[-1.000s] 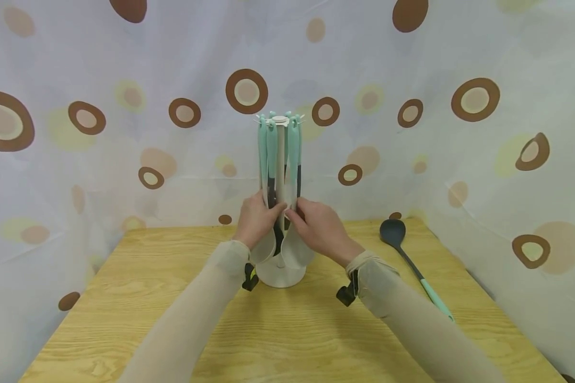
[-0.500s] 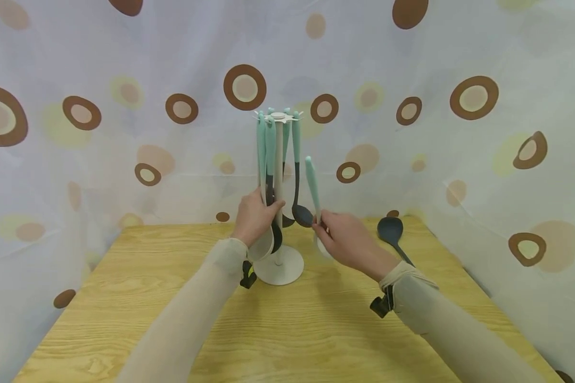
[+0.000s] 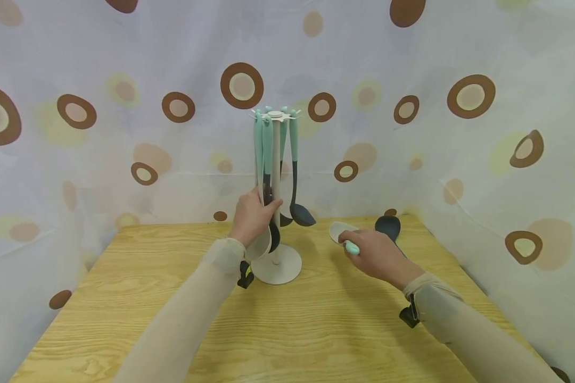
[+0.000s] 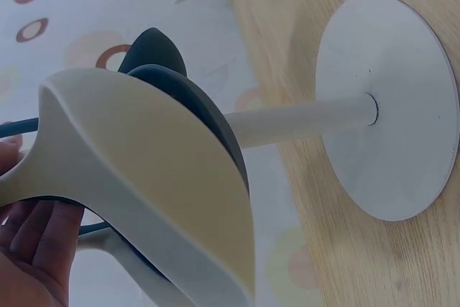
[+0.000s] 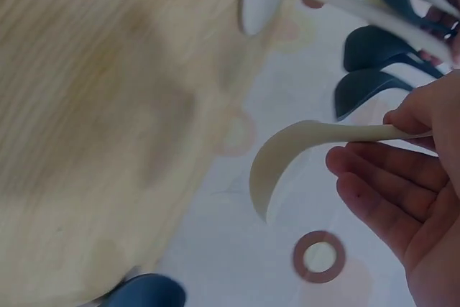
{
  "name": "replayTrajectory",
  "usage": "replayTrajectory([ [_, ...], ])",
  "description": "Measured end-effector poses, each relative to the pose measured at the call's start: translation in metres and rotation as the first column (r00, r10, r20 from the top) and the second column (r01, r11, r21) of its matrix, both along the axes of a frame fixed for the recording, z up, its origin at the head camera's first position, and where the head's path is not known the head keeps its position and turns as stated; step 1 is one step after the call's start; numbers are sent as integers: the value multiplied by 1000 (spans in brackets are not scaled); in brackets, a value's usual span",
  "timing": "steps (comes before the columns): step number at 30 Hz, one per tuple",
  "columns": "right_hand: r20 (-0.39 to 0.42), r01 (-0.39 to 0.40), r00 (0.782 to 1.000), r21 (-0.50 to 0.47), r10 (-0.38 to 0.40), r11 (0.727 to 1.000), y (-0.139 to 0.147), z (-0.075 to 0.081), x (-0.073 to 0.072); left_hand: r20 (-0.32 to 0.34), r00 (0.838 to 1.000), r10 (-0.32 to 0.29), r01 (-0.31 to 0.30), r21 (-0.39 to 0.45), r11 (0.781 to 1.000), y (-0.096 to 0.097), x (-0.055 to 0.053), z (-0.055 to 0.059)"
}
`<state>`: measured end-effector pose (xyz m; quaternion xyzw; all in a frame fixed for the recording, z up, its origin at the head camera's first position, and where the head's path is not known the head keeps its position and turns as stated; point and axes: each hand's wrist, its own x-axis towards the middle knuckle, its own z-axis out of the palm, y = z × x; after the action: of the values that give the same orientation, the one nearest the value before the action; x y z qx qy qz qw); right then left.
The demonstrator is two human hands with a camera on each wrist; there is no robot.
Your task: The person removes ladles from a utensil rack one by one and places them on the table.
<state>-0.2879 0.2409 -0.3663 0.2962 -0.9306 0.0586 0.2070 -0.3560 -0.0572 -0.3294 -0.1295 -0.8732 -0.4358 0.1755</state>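
A white utensil stand [image 3: 287, 264] holds several mint-handled ladles and spoons on its top hooks. My left hand [image 3: 253, 214] grips the necks of the hanging utensils on the stand's left side, thumb lying across toward the pole. Among them are a white ladle [image 4: 158, 170] and a dark ladle [image 3: 274, 237] just behind it. Well to the right of the stand, my right hand [image 3: 376, 252] pinches the neck of another white ladle [image 5: 284, 159] between thumb and fingers. Its bowl points away over the table, and the mint handle end [image 3: 352, 248] faces me.
On the wooden table [image 3: 287, 335], a dark round-headed spoon [image 3: 388, 227] lies at the right, partly hidden by my right hand and forearm. A dark ladle [image 3: 303, 214] hangs from the stand's right side. Spotted curtain [image 3: 187, 48] surrounds the table's back and sides.
My right hand has taken a white ladle off the stand and carried it right, its handle tipping from upright toward me. My left hand keeps its grip at the stand.
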Motion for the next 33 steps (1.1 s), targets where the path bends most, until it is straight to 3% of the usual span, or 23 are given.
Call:
replayTrajectory([
  [9, -97, -20, 995, 138, 34, 990, 35, -31, -18, 20, 1000, 7, -7, 2, 1000, -2, 1, -1],
  [16, -166, -50, 983, 156, 76, 987, 59, -54, -39, 17, 1000, 10, -10, -3, 1000, -3, 0, -3],
  [27, -68, 80, 995, 212, -67, 974, 80, -64, -53, 7, 1000, 5, -5, -9, 1000, -1, 1, -1],
  [33, -25, 84, 996, 208, -81, 974, 90, -69, -58, 10, 1000, 4, -4, 0, 1000, 1, 0, -1],
])
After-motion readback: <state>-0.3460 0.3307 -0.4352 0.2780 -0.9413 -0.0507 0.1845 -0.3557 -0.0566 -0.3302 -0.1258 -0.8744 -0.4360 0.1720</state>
